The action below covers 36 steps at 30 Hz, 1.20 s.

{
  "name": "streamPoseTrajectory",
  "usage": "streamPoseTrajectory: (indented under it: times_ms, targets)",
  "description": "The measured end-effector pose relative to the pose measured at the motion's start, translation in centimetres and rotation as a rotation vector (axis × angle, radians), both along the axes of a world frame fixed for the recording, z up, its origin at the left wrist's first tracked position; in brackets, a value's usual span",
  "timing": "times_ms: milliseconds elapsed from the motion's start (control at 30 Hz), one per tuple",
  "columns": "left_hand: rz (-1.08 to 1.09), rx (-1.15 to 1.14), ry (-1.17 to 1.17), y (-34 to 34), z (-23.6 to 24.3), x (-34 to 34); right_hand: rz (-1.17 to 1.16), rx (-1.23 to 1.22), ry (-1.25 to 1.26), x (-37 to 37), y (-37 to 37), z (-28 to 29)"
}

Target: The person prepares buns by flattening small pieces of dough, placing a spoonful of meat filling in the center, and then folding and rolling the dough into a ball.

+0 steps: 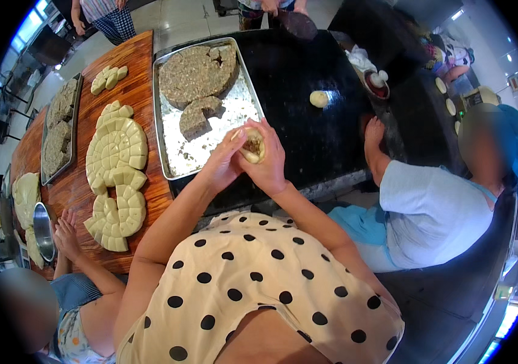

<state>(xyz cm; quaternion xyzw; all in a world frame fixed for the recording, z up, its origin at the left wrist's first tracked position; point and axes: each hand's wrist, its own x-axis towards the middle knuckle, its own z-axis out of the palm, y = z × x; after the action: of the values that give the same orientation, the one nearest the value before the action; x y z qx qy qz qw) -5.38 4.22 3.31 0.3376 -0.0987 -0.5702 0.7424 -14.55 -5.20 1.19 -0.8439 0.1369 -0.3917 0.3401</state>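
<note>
My left hand (223, 159) and my right hand (269, 155) are cupped together around a pale dough round (251, 154), open at the top with brown crumbly filling showing inside. They are at the lower right corner of a metal tray (181, 161), which holds slabs of speckled brown filling (192, 76), one with a piece cut out. Left of the tray, pale dough cut into many pieces (115, 151) lies on the wooden board (149, 200). A small pale dough ball (318, 99) sits on the black surface (289, 73) to the right.
Co-workers are at lower left (83, 291), at right (435, 212) and across the table (271, 12), one holding a dark rounded object (298, 24). Also around are another filled tray (58, 145), a steel bowl (43, 233) and a red bowl with white cloth (374, 82).
</note>
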Motion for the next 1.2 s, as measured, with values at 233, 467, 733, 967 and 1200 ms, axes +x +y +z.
streamPoseTrajectory:
  times_ms: [233,467,733,967,1200]
  targets:
    - [-0.244,0.137,-0.268,0.0,1.0,1.9,0.305,0.245,0.123,-1.5,-2.2,2.8]
    - [-0.155,0.120,-0.205,0.5,0.6,0.1,0.259,0.106,0.063,-1.9,-1.7,2.8]
    - [-0.236,0.172,-0.291,0.3,2.1,0.1,0.261,0.019,-0.061,-1.8,-1.7,3.5]
    - [0.034,0.243,-0.552,-1.0,1.5,-0.8,0.191,0.670,-0.187,-1.5,-1.2,2.6]
    - [0.124,0.146,-1.028,-2.0,1.8,-1.3,0.103,0.308,-0.223,0.0,-1.6,3.6]
